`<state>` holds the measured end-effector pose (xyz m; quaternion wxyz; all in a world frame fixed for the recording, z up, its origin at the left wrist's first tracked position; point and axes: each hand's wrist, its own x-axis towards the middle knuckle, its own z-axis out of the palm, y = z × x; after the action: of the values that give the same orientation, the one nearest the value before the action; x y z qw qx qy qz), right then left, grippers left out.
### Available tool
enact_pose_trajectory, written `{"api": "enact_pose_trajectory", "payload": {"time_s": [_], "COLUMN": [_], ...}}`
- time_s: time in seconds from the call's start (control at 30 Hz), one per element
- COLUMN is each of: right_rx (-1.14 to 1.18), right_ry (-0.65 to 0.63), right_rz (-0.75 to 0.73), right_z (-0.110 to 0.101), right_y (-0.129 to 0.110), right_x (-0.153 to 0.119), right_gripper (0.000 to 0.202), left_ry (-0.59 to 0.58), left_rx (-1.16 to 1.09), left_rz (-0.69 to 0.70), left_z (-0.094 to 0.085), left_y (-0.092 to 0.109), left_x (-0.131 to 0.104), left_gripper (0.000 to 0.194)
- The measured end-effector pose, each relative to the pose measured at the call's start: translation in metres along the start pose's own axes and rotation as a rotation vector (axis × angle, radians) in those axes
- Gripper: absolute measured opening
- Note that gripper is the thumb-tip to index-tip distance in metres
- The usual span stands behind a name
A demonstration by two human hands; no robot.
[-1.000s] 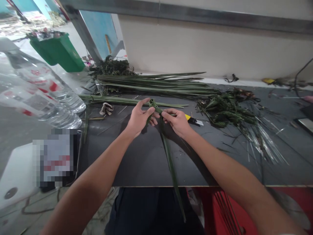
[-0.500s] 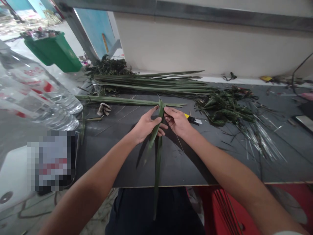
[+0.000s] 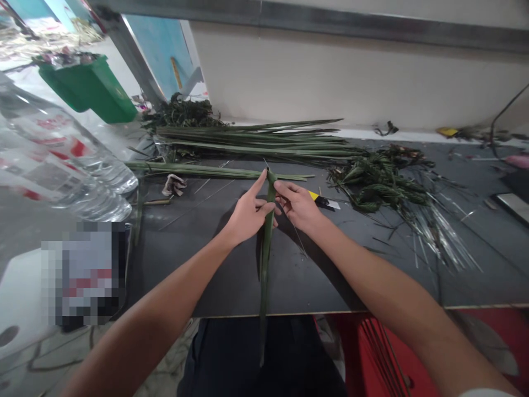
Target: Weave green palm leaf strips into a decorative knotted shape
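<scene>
Head view: The left hand (image 3: 251, 216) and right hand (image 3: 301, 209) pinch a leaf (image 3: 266, 251) between them near its top, apparently mid-fold, the next move seeming to need a firm grip.

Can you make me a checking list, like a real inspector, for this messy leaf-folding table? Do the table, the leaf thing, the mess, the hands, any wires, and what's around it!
Surface: dark table, with small scraps on it.
Job's things: green leaf strip, held upright at its top, its tail hanging past the table's near edge.
Clutter: long leaf bundle beyond the hands; yellow-and-black knife, blade showing, beside the right hand; crumpled scrap; clear bottles at the left.
Hands: left hand and right hand both hold the strip.
Cables: dark cable at the far right.
Surroundings: pale wall behind; green bin at far left.
</scene>
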<state>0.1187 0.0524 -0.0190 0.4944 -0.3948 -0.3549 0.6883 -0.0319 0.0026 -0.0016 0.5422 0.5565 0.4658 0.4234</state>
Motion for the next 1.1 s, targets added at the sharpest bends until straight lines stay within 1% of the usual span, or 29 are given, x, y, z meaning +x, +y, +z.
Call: {"api": "enact_pose_trajectory", "payload": {"time_s": [0.13, 0.27, 0.4, 0.47, 0.5, 0.63, 0.67, 0.73, 0.8, 0.9, 1.1], "right_rx": [-0.007, 0.014, 0.055, 0.054, 0.048, 0.036, 0.035, 0.034, 0.036, 0.056, 0.054], "right_ry": [0.006, 0.044, 0.063, 0.055, 0.048, -0.014, -0.03, -0.057, -0.081, -0.098, -0.058], "right_rz": [-0.024, -0.028, -0.027, -0.027, -0.024, -0.014, -0.02, -0.031, -0.026, -0.007, -0.015], "right_z": [-0.002, -0.004, -0.004, -0.004, -0.004, -0.003, -0.002, -0.002, -0.001, 0.001, 0.003], "right_y": [0.0, 0.0, -0.001, -0.001, -0.001, 0.001, 0.001, 0.001, 0.001, 0.001, 0.002], "right_x": [0.003, 0.006, 0.006, 0.006, 0.005, 0.003, 0.003, 0.001, 0.0, -0.002, -0.004], "right_gripper": [0.038, 0.035, 0.038, 0.04, 0.04, 0.043, 0.043, 0.042, 0.04, 0.04, 0.04], "left_ry": [-0.088, -0.197, -0.211, -0.177, -0.141, 0.062, 0.101, 0.151, 0.173, 0.178, 0.173], "left_rx": [0.016, 0.003, 0.02, 0.022, 0.012, -0.014, -0.005, 0.012, 0.03, 0.075, 0.181], "left_rz": [-0.056, -0.127, -0.128, -0.088, -0.062, 0.028, 0.042, 0.061, 0.068, 0.075, 0.125], "left_z": [0.0, -0.006, -0.009, -0.007, -0.005, 0.001, 0.001, 0.002, 0.001, 0.001, 0.0], "left_y": [0.006, 0.007, 0.005, 0.004, 0.004, -0.001, -0.002, -0.006, -0.009, -0.012, -0.015], "left_x": [-0.002, -0.003, -0.003, -0.003, -0.002, 0.001, 0.002, 0.003, 0.003, 0.003, 0.004], "left_gripper": [0.095, 0.098, 0.099, 0.095, 0.09, 0.065, 0.061, 0.059, 0.063, 0.07, 0.068]}}
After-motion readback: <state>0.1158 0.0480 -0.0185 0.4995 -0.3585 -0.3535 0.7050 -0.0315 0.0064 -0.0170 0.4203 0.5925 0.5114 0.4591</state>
